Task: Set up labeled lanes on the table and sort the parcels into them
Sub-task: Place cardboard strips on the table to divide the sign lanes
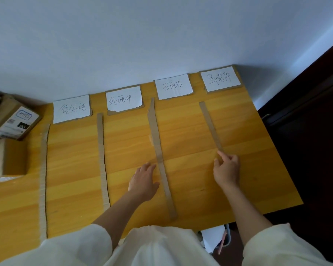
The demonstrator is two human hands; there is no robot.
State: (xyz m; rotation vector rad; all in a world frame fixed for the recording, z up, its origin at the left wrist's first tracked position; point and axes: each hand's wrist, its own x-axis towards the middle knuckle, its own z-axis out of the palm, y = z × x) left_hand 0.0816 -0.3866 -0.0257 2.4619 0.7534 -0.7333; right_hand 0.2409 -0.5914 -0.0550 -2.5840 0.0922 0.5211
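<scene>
From the head view, the table (190, 131) carries four hand-written labels along the wall edge: label one (72, 110), label two (124, 99), label three (173, 86) and label four (221, 78). Four cardboard strips run toward the person as dividers: strip one (43, 179) at the far left, strip two (102, 156), strip three (159, 150), and strip four (210, 124), which is shorter and slants away from the others. The right hand (227, 169) pinches the near end of strip four between thumb and fingertips, apparently lining it up. The left hand (143, 181) lies flat on the table with its fingers loosely spread, just beside strip three and, as far as I can tell, not quite touching it. The parcels (10, 135) sit stacked at the left edge, outside strip one, so no sorting has begun. The main risk is in the light, loose strips: a tug on strip four could swing its far end under label four or leave the last lane a wedge. The left hand could as easily nudge strip three askew if it slides right. Later, parcels dragged across from the left may sweep strips one and two out of line, since nothing visibly fixes them down.
</scene>
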